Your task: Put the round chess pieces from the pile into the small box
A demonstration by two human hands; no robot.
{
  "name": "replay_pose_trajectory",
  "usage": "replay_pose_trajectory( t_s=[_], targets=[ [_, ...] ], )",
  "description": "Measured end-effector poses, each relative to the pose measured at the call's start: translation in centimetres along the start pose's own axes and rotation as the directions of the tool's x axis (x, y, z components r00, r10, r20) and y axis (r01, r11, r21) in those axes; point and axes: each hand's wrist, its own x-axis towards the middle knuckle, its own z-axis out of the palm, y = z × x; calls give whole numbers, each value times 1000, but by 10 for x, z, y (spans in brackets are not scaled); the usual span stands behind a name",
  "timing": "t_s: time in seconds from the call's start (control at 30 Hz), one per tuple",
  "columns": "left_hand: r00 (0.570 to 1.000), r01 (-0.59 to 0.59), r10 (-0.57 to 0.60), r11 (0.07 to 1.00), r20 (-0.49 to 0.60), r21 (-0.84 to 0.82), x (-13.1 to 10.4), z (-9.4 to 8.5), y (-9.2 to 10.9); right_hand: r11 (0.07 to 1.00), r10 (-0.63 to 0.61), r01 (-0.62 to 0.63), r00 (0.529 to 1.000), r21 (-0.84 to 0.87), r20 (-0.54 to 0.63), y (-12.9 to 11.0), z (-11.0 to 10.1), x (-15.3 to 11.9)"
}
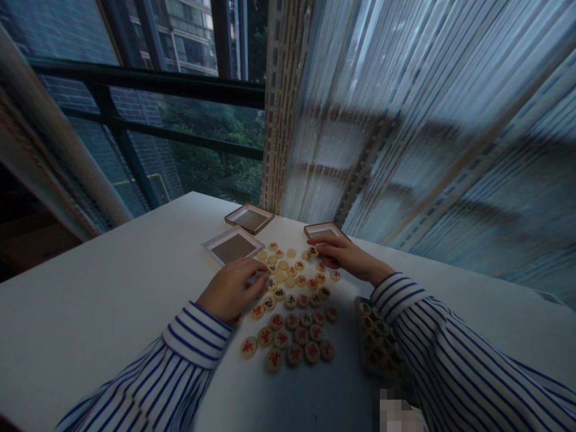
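Observation:
Round wooden pieces (301,334) with red or black characters lie spread over the white table (135,300); several near the back show plain faces. My left hand (236,288) is at the left edge of the spread, fingers curled beside the pieces; whether it pinches one is hidden. My right hand (342,255) reaches in from the right, its fingers around a piece with a black character (313,252) at the back right of the spread.
Two shallow open boxes, one brown-rimmed (228,214) and one white-rimmed (209,252), lie at the back left. Another box (310,228) is behind my right hand. A tray of round pieces (361,336) sits by my right forearm. Curtains and a window stand beyond.

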Motion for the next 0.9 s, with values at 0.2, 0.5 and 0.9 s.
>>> replay_pose_trajectory(
  t_s=[0.2,0.5,0.9],
  targets=[
    [1000,-4,4,1000,3,0,0,-2,2,1000,23,-23,1000,2,2,-3,1,-2],
    [1000,-2,2,1000,-8,2,0,-1,2,739,-211,150,977,-657,-15,2,10,-8],
    [999,39,-38,997,-22,67,0,-4,-2,303,-142,169,981,-938,131,-3,16,-16]
  ],
)
